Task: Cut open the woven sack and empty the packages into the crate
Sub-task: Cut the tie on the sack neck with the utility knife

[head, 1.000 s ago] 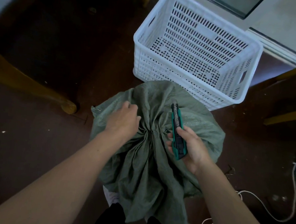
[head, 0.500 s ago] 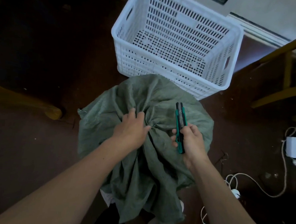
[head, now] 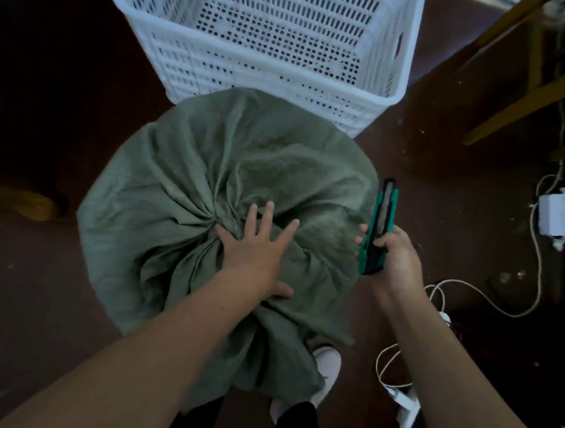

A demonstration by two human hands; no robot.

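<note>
Since the earlier frame, left hand [head: 256, 245] has let go of the gathered neck and now lies flat on the sack [head: 184, 189], fingers spread, palm pressed just right of the gathered knot. Right hand [head: 395, 255] has shifted outward, off the cloth, and now sits beside the sack's right edge over the floor [head: 42, 283].

Right hand is closed around the green knife [head: 379, 228]; the handle is clamped between fingers and thumb, tip pointing up and away from the person. Whether the blade is extended cannot be told. The knife does not touch the sack.

Sack: green woven, full, standing on the floor, mouth bunched into radiating folds at the top centre; no cut visible. Its far side touches or sits just beside the near wall of the crate [head: 281, 79].

Crate: white, perforated, upright, nothing seen inside.

White cable [head: 486, 304] trails on the floor right of the sack. A white shoe [head: 328, 366] shows under the sack's near edge.
</note>
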